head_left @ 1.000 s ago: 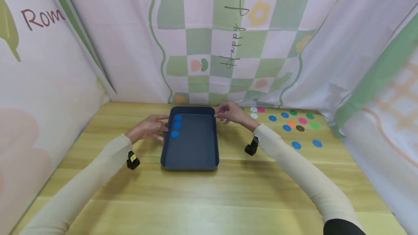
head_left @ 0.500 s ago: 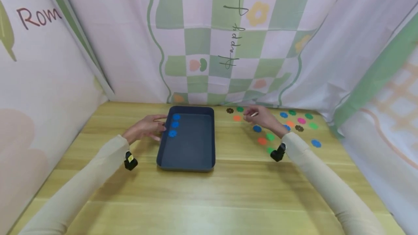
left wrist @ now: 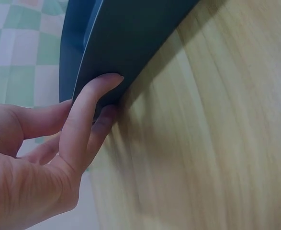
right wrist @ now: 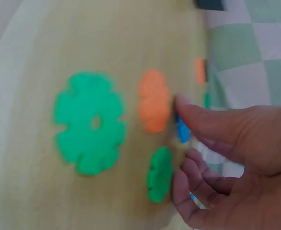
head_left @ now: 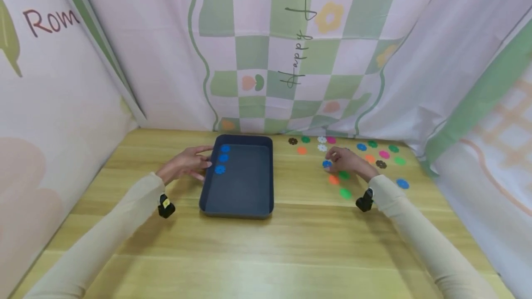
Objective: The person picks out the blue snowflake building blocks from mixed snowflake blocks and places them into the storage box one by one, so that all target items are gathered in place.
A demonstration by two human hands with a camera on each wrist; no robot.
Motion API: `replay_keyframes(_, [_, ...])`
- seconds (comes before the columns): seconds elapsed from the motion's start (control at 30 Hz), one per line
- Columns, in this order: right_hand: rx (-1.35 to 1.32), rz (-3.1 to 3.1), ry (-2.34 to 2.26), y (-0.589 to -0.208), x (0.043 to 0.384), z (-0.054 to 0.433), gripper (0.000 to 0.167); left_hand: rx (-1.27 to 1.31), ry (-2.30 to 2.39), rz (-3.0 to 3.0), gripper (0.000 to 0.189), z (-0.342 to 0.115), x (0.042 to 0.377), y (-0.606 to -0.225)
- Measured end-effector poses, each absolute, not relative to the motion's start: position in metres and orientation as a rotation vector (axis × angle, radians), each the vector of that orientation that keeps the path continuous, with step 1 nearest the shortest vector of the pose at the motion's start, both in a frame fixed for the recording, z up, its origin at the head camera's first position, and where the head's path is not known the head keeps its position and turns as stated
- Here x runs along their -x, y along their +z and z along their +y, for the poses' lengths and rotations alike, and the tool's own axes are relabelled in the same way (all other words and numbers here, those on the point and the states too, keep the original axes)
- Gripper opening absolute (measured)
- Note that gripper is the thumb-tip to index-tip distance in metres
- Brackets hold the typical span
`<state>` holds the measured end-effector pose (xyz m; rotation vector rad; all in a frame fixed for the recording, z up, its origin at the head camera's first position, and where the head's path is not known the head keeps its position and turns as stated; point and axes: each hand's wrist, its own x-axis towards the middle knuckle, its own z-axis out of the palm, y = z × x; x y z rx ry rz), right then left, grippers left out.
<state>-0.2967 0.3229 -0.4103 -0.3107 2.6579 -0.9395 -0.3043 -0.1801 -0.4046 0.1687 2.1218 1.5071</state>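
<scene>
A dark grey rectangular tray (head_left: 245,183) lies on the table with three blue flower-shaped discs (head_left: 223,158) in a column along its left side. My left hand (head_left: 187,163) rests against the tray's left wall; the left wrist view shows its fingers (left wrist: 78,124) touching the wall from outside, not wrapped round it. My right hand (head_left: 345,160) is low over the table, its fingertips at a blue flower disc (head_left: 326,164). In the right wrist view that blue disc (right wrist: 183,129) shows partly behind the thumb, with thumb and fingers parted. A firm hold is not visible.
Near the right hand lie an orange disc (head_left: 334,179) and a light green disc (head_left: 345,193). Further discs in white, pink (head_left: 384,154), brown (head_left: 381,164), green and blue (head_left: 402,183) are scattered at right. A checkered curtain (head_left: 291,59) hangs behind the table.
My right hand has moved from the tray's right rim to the right, past the white discs, and down to the blue disc. The tray shifted slightly left; my left hand stays against it.
</scene>
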Motion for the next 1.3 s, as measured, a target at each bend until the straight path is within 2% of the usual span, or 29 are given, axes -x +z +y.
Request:
replay_keyframes(0.27, [0.337, 2.642, -0.954, -0.415, 0.292, 0.332, 0.027, -0.134, 1.513, 2.121, 0.069, -0.169, 0.298, -0.413])
replay_keyframes(0.47, [0.226, 2.647, -0.842, -0.41, 0.29, 0.327, 0.03, -0.117, 1.535, 2.131, 0.068, -0.168, 0.297, -0.414])
replay_keyframes(0.83, [0.32, 2.772, -0.837, -0.413, 0.3, 0.317, 0.027, -0.163, 1.493, 2.165, 0.069, -0.174, 0.302, -0.405])
replay_keyframes(1.03, [0.351, 2.685, -1.123, -0.407, 0.305, 0.309, 0.023, -0.155, 1.483, 2.167, 0.069, -0.178, 0.303, -0.405])
replay_keyframes(1.3, [0.278, 2.536, -1.456, -0.403, 0.301, 0.307, 0.037, -0.159, 1.493, 2.089, 0.072, -0.18, 0.306, -0.4])
